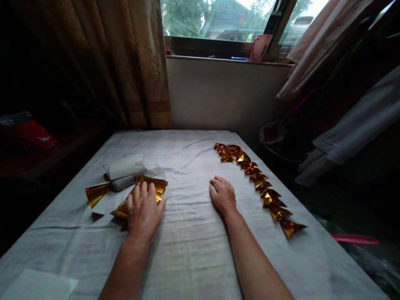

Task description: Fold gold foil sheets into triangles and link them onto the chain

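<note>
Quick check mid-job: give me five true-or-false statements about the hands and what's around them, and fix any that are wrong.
1. The left hand lies on the gold sheets. True.
2. The right hand touches the folded gold pieces. False: a strip of white cloth separates them.
3. The folded gold pieces form a line down the right side of the cloth. True.
4. The white bundle lies to the right of the right hand. False: it is on the left side, just beyond the left hand.
5. The pink container stands at the window, off the cloth. True.
</note>
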`<state>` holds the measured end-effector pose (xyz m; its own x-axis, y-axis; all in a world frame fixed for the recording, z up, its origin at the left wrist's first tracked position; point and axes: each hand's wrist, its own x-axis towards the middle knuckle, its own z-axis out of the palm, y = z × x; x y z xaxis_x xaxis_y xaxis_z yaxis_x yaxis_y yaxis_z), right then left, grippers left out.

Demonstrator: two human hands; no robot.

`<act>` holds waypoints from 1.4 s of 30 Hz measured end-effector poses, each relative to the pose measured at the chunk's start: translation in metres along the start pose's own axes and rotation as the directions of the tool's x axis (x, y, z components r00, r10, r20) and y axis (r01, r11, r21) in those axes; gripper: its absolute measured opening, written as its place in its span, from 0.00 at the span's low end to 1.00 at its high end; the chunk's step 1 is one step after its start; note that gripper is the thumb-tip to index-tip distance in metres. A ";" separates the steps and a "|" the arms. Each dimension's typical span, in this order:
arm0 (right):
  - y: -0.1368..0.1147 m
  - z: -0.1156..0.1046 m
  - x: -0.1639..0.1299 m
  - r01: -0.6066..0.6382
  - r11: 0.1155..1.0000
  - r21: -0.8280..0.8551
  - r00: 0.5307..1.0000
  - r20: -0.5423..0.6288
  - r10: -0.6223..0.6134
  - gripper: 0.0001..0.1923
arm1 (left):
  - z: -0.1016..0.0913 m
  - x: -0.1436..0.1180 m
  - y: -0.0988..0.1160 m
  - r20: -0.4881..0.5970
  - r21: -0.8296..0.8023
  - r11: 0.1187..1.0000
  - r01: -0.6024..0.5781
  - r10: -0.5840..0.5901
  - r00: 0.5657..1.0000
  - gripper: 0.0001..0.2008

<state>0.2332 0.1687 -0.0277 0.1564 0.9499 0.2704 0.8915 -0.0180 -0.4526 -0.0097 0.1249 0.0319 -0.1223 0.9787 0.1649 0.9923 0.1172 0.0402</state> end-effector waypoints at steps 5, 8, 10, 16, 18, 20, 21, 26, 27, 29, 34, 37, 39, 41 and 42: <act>0.002 -0.002 -0.004 0.010 0.999 0.051 1.000 -0.012 -0.009 0.12 | -0.001 0.000 -0.010 0.212 0.131 0.991 0.003 -0.031 0.977 0.27; 0.004 -0.003 -0.009 0.022 0.996 0.089 0.999 -0.027 -0.019 0.12 | -0.002 0.000 -0.010 0.251 0.129 0.992 -0.008 -0.025 0.968 0.24; 0.005 -0.003 -0.015 0.029 0.994 0.107 0.999 -0.037 -0.025 0.12 | -0.002 0.000 -0.010 0.248 0.117 0.993 -0.006 -0.024 0.969 0.22; 0.008 -0.005 -0.030 0.086 0.986 0.144 0.995 -0.066 -0.077 0.12 | -0.001 0.000 -0.013 0.248 0.093 0.995 -0.023 -0.001 0.969 0.23; 0.008 -0.006 -0.031 0.087 0.984 0.153 0.995 -0.069 -0.077 0.12 | -0.003 0.000 -0.014 0.250 0.072 0.997 -0.041 0.022 0.968 0.22; 0.009 -0.006 -0.031 0.083 0.983 0.163 0.995 -0.073 -0.072 0.12 | -0.007 0.001 -0.014 0.262 0.035 0.998 -0.049 0.038 0.964 0.19; 0.009 -0.006 -0.030 0.080 0.983 0.168 0.995 -0.073 -0.069 0.12 | -0.009 0.001 -0.014 0.271 0.019 0.999 -0.039 0.032 0.962 0.18; 0.009 -0.007 -0.028 0.054 0.981 0.187 0.997 -0.068 -0.042 0.12 | -0.019 0.004 -0.014 0.286 0.019 0.999 0.051 -0.054 0.957 0.21; 0.009 -0.007 -0.028 0.050 0.980 0.191 0.997 -0.067 -0.038 0.12 | -0.019 0.004 -0.015 0.281 0.019 0.998 0.063 -0.066 0.957 0.21; 0.010 -0.007 -0.028 0.052 0.979 0.198 0.997 -0.065 -0.040 0.12 | -0.020 0.005 -0.015 0.263 0.014 0.997 0.082 -0.083 0.961 0.21; 0.012 -0.005 -0.027 0.062 0.972 0.227 0.996 -0.071 -0.047 0.12 | -0.033 0.000 -0.008 0.194 -0.003 0.992 0.123 -0.120 0.974 0.19; 0.014 -0.005 -0.026 0.078 0.956 0.282 0.994 -0.090 -0.055 0.13 | -0.046 -0.005 0.001 0.131 -0.084 0.988 0.132 -0.120 0.984 0.16; 0.015 -0.005 -0.025 0.087 0.946 0.312 0.993 -0.102 -0.057 0.13 | -0.049 -0.007 0.004 0.106 -0.170 0.979 0.115 -0.098 0.990 0.14; 0.015 -0.005 -0.025 0.084 0.934 0.347 0.993 -0.104 -0.051 0.14 | -0.049 -0.007 0.006 0.089 -0.257 0.959 0.120 -0.100 0.991 0.13; 0.014 -0.005 -0.026 0.076 0.924 0.375 0.994 -0.100 -0.042 0.15 | -0.047 -0.007 0.007 0.072 -0.321 0.940 0.117 -0.099 0.993 0.12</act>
<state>0.2436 0.1427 -0.0371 0.1608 0.9140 0.3724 0.6760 0.1730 -0.7163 -0.0029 0.1109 0.0775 -0.2177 0.9720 0.0885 0.9118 0.1702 0.3738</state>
